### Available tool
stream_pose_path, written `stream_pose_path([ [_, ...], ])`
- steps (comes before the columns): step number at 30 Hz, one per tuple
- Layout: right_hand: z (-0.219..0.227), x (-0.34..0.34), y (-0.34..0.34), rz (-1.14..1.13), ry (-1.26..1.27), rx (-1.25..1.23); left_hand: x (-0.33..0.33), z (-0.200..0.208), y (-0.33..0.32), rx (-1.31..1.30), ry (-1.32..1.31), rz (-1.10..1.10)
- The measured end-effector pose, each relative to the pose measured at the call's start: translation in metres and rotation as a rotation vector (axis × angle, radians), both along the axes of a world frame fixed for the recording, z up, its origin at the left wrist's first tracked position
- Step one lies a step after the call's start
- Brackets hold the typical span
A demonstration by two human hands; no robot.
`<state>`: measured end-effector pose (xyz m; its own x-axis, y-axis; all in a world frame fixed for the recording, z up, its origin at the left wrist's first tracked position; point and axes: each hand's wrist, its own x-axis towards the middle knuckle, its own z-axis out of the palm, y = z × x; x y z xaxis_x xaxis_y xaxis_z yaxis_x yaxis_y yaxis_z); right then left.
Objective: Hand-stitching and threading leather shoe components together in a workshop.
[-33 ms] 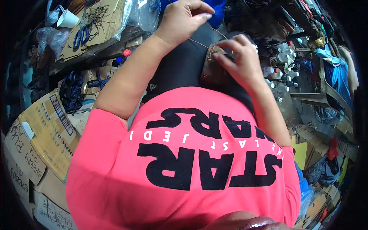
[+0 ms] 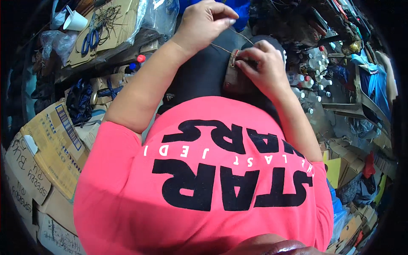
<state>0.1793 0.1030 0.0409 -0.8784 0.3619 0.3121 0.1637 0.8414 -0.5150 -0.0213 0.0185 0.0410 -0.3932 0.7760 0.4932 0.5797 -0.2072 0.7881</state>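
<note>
One pink shirt (image 2: 221,114) with black and white lettering fills the nearest view, and beyond it the person's two bare hands work above one dark-trousered lap (image 2: 191,70). The left hand (image 2: 204,19) is raised, thumb and index fingertips nearly together near one thin brown cord (image 2: 223,48); whether they pinch it I cannot tell. The right hand (image 2: 268,66) has its thumb and fingers curled close together at the upper edge of one brown eyeleted piece (image 2: 233,78), and what lies between the tips is hidden. That piece, apparently part of a shoe, rests on the lap; it is flat-sided, with a light edge, a pale-ringed eyelet and a small reddish spot below, and the cord runs from its top. To the left are one tan carton (image 2: 57,146), two bottle caps, a red one (image 2: 141,58) and a blue one (image 2: 132,66), and a bench of cardboard sheets (image 2: 123,27) bearing one pair of blue-handled scissors (image 2: 89,42), a tangle of brown strands (image 2: 108,19) and one white cup (image 2: 75,20). To the right, bottles (image 2: 314,63) crowd together, too packed to count, beside blue cloth (image 2: 372,74) in a cluttered, dim room.
</note>
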Motion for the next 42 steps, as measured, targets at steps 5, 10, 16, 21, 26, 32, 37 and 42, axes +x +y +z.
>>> stream_pose_path([
  [5, -0.008, 0.015, 0.001, 0.072, 0.003, -0.253, 0.010, -0.005, -0.024, -0.242, 0.013, -0.140],
  [10, -0.016, 0.050, -0.011, -0.011, -0.047, -0.452, 0.017, -0.014, -0.037, -0.251, 0.220, -0.296],
  [16, -0.017, 0.052, -0.011, -0.032, -0.054, -0.467, 0.019, -0.016, -0.039, -0.267, 0.255, -0.314],
  [21, -0.017, 0.052, -0.010, -0.032, -0.047, -0.472, 0.024, -0.009, -0.040, -0.292, 0.307, -0.296],
  [26, -0.018, 0.052, -0.009, -0.027, -0.056, -0.472, 0.034, 0.004, -0.034, -0.246, 0.479, -0.278],
  [32, -0.010, 0.050, -0.007, 0.006, -0.100, -0.480, 0.044, 0.008, -0.006, -0.295, 0.713, -0.474],
  [37, -0.005, 0.067, 0.013, -0.228, 0.299, -0.819, 0.070, 0.033, 0.008, -0.363, 0.814, -0.659],
  [42, -0.018, 0.088, 0.027, -0.310, 0.226, -0.748, 0.100, 0.019, 0.012, -0.489, 1.096, -0.795],
])
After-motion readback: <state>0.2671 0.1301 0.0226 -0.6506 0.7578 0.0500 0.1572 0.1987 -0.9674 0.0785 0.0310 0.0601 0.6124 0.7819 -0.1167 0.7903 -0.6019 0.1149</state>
